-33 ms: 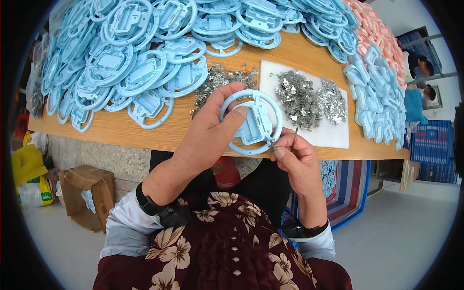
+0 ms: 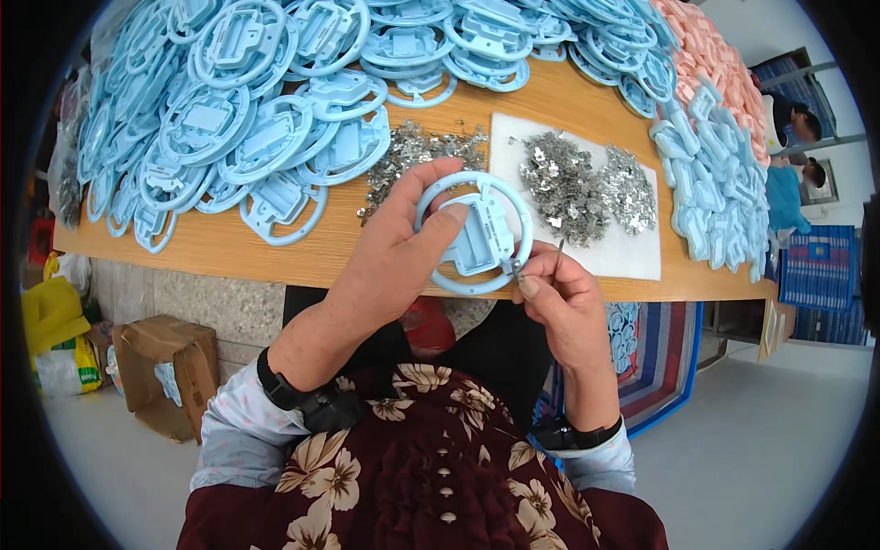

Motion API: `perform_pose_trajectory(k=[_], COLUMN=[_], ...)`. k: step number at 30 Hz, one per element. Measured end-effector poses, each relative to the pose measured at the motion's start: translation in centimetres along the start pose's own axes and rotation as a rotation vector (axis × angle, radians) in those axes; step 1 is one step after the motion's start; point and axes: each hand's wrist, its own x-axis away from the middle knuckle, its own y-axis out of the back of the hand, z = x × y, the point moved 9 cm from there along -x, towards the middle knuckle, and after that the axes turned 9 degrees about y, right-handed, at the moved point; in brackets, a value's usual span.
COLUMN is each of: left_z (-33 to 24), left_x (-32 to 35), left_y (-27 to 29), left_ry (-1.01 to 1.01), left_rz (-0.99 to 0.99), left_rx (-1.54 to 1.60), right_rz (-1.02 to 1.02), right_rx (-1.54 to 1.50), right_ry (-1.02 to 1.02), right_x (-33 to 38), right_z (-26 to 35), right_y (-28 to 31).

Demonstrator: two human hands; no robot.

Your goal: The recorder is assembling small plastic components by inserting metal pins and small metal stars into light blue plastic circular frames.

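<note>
My left hand (image 2: 390,243) grips a light-blue plastic ring-shaped part (image 2: 524,220), its thumb lying over the ring's inner box-like housing. The part is held tilted above the table's near edge. At the ring's lower right, my right hand (image 2: 564,298) pinches thumb and forefinger together by a small metal piece (image 2: 515,267), which touches or nearly touches the ring. A thin dark pointed end (image 2: 561,246) pokes up behind the right fingers; its kind is not clear. Just beyond the hands, small silvery metal pieces (image 2: 559,183) are heaped on a white foam sheet (image 2: 623,264).
Many light-blue ring parts (image 2: 206,124) are piled along the left and far side of the wooden table (image 2: 202,255). Another metal heap (image 2: 412,151) lies behind my left hand. Small blue parts (image 2: 710,174) and pink parts (image 2: 720,69) are on the right. A cardboard box (image 2: 170,367) stands below left.
</note>
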Motion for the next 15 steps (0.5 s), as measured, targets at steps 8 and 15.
perform_pose_trajectory(k=[8, 15], left_z=[0.3, -0.1], left_x=[1.6, 2.4], left_y=[2.8, 2.0], left_ry=[0.027, 0.062], left_rz=[-0.112, -0.116], left_rx=[-0.058, -0.085], right_rz=[-0.13, -0.043], right_rx=[0.742, 1.122], right_ry=[0.255, 0.367], right_x=[-3.3, -4.9], right_z=[1.4, 2.1], right_y=[1.0, -2.3])
